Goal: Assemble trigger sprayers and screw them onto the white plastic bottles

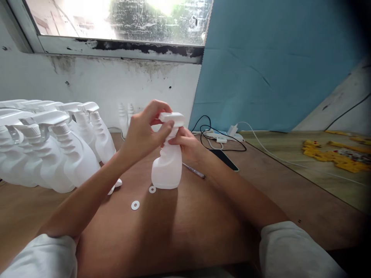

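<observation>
A white spray bottle (166,170) stands upright on the brown table in front of me. My left hand (149,127) is closed around its white trigger spray head (175,119), thumb in front and fingers behind. Just below, at the collar and neck, the fingers of my right hand (188,143) grip the bottle from the right side. The trigger itself is mostly covered by my left hand. Two flat white ring washers lie on the table: one washer (152,189) by the bottle's base, another washer (135,205) nearer to me.
Several white spray bottles (78,154) with heads stand in rows at the left. A small white piece (116,186) lies beside my left forearm. Behind my right arm are a pen-like tool (194,170), a phone (224,159), and a power strip (222,135) with black cable.
</observation>
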Tool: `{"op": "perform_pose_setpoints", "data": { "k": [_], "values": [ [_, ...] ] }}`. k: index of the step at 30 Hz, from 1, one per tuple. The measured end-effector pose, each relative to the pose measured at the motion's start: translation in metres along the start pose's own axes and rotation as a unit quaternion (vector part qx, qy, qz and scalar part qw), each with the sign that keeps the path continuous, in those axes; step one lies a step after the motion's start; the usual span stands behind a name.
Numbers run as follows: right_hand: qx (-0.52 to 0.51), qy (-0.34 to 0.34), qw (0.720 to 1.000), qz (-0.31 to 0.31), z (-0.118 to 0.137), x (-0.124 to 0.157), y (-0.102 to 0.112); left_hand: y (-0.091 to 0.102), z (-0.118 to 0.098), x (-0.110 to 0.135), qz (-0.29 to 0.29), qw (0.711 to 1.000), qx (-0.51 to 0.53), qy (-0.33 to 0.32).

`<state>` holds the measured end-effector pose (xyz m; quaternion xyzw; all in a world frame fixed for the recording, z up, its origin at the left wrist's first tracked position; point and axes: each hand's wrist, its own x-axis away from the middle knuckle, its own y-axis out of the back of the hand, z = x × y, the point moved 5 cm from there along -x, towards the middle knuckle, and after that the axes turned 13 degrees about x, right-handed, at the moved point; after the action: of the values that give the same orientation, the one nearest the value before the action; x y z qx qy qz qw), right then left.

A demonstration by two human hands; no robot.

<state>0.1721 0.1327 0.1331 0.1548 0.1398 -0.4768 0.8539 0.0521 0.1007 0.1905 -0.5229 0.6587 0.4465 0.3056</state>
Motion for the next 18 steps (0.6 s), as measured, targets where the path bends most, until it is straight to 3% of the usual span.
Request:
{"op": "perform_pose_setpoints", "data": {
  "k": [4,8,18],
  "values": [
    [-0.049,0.025,0.998,0.029,0.002,0.001,-0.005,0.014,0.015,-0.006,0.014,0.993,0.097,0.068],
    [-0.073,0.035,0.997,0.022,0.0,0.001,-0.004,0.019,0.017,-0.007,0.018,0.99,0.097,0.105],
    [-0.075,0.072,0.995,0.0,-0.006,0.002,-0.006,0.023,0.013,-0.011,0.04,0.993,0.058,0.092]
  ]
}}
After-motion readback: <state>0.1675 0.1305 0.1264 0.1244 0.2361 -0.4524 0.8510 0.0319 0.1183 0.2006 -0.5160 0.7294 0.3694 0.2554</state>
